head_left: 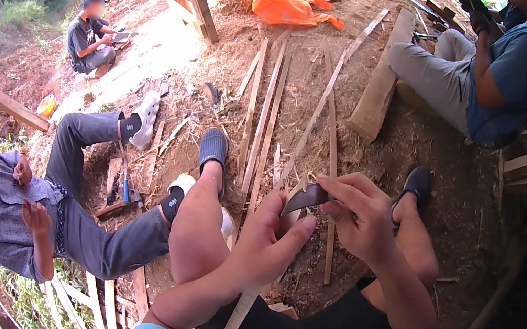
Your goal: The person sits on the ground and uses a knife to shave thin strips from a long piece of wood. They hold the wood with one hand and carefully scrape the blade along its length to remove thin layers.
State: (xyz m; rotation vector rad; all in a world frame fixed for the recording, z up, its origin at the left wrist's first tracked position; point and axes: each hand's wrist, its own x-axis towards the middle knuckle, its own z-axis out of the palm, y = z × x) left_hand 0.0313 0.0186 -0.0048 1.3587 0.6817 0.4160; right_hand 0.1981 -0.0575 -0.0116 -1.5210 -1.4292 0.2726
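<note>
In front of my lap, my left hand (pixel 269 236) is wrapped round a long, thin, pale strip, bamboo or wood by its look (pixel 238 317). It runs from my lap, through the hand, and far out over the ground. My right hand (pixel 360 217) pinches a short knife with a dark, curved blade (pixel 305 199). The blade lies slantwise over the strip, close beside my left thumb and fingers. Whether the edge touches the strip I cannot tell. The knife's handle is hidden by my right fingers.
Several narrow strips (pixel 263 116) lie ahead on the dirt, with a thick timber (pixel 380 86) at right. An orange bag (pixel 290 7) sits beyond. A person (pixel 26 208) sits close at left, near a blue-handled tool (pixel 125 190). Others sit at far left (pixel 93 38) and right (pixel 501 79).
</note>
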